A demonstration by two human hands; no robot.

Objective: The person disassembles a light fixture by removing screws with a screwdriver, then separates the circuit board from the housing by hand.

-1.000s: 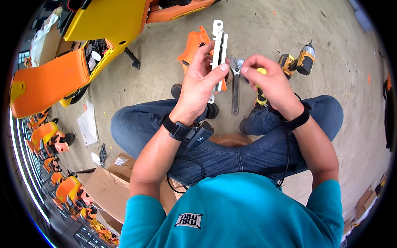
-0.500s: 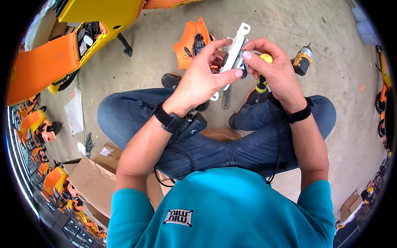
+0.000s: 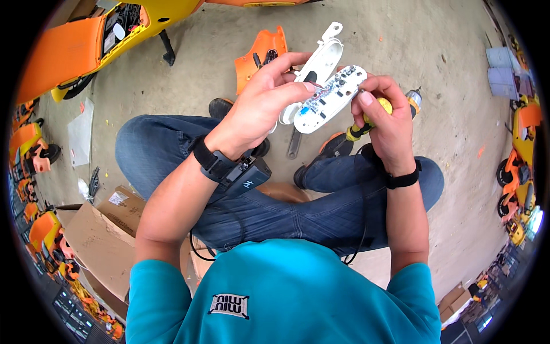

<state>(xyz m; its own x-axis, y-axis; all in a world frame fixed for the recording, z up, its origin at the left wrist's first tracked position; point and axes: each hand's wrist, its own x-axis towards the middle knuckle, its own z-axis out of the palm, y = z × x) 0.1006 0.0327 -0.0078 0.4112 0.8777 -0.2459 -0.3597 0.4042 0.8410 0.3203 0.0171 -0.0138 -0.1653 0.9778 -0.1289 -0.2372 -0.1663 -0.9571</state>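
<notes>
My left hand (image 3: 252, 112) is closed around a long white plastic housing (image 3: 327, 59), which has an eyelet tab at its far end. A white oval circuit board (image 3: 338, 97) with small components and a blue part sits swung out beside it, and my left thumb lies at its left edge. My right hand (image 3: 389, 123) pinches near the board's right end; whether thumb and finger touch it is hard to see. Tucked in the same hand is a yellow and black screwdriver (image 3: 354, 133).
An orange panel (image 3: 247, 69) with dark parts lies on the floor beyond my left hand. A metal wrench (image 3: 294, 143) is between my feet. Beyond my right hand lies a power drill (image 3: 413, 100). A yellow-orange scooter (image 3: 63, 57) stands far left; cardboard boxes (image 3: 97, 243) are beside me.
The white housing has opened out, and the circuit board now shows beside it, face up. My right hand has moved slightly down and right with the screwdriver. The whole view has shifted.
</notes>
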